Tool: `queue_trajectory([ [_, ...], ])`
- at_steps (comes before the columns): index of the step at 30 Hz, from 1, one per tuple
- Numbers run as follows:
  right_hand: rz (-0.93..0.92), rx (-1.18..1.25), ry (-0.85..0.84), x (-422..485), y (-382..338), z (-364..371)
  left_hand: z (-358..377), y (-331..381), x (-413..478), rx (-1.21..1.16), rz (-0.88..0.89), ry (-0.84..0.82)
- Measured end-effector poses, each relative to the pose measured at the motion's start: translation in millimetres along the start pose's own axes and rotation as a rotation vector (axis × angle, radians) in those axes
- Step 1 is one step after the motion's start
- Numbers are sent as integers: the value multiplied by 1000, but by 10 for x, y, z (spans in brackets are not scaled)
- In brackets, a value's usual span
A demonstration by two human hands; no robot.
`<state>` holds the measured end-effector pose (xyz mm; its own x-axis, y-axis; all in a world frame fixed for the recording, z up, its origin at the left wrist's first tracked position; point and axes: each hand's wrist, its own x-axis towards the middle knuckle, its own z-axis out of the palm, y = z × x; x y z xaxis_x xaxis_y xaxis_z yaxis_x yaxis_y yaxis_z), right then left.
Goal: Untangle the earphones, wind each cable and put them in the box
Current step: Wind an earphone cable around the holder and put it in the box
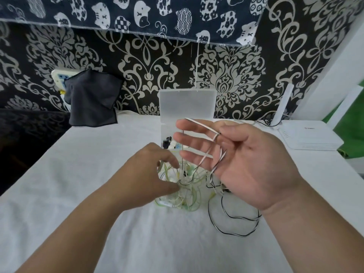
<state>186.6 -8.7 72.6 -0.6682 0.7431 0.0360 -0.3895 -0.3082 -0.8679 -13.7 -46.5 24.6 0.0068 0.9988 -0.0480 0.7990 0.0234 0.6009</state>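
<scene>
The only lettering in view is a small red mark on top of the white router [313,138] at the right edge of the frame, and it is too small to read.

The right hand [240,160] is raised at centre right, palm turned inward and fingers straight and spread. A black-and-white striped cable [201,125] runs over those fingers, twists down past the palm and ends in loose loops on the white cloth [98,184] below the wrist. The left hand [151,174] reaches in from lower left, fingertips bent down into a tangle of pale green and white earphones [183,196] at the middle of the frame. I cannot tell whether it pinches a strand or only touches the heap.

Just behind both hands stands the box [187,103], frosted translucent plastic, its flat lid upright. Its base is partly hidden by the fingers, with small dark and pale items inside.

The cloth is smooth and slightly creased. A dark soft rag [92,99] hangs at upper left. Glossy black wallpaper [232,75] with pale damask scrolls fills the back, and a dark fabric [137,12] printed with white cats hangs along the top.
</scene>
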Motion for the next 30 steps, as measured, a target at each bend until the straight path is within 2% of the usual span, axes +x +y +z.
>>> queue_trajectory([
  [3,-35,43,-58,-20,-12,4,56,88,1,-111,82,30],
  [7,-102,235,-99,-22,-63,-26,101,105,39,-231,91,119],
  [11,-105,328,-114,-5,-77,-92,122,130,28,-350,145,105],
  [13,-104,325,-153,-11,-75,-101,145,139,27,-338,163,64],
  [15,-127,301,-120,-30,-96,-85,162,140,30,-333,143,48],
  [17,-142,220,13,-42,-144,-53,154,147,32,-358,101,105],
  [19,-135,87,220,-33,-184,-30,88,178,24,-423,40,247],
  [22,-56,-258,454,15,-109,-119,-29,194,22,-580,17,388],
  [25,99,-626,461,35,97,-166,-10,187,36,-576,4,364],
  [30,141,-775,420,82,411,-45,49,189,35,-382,28,336],
])
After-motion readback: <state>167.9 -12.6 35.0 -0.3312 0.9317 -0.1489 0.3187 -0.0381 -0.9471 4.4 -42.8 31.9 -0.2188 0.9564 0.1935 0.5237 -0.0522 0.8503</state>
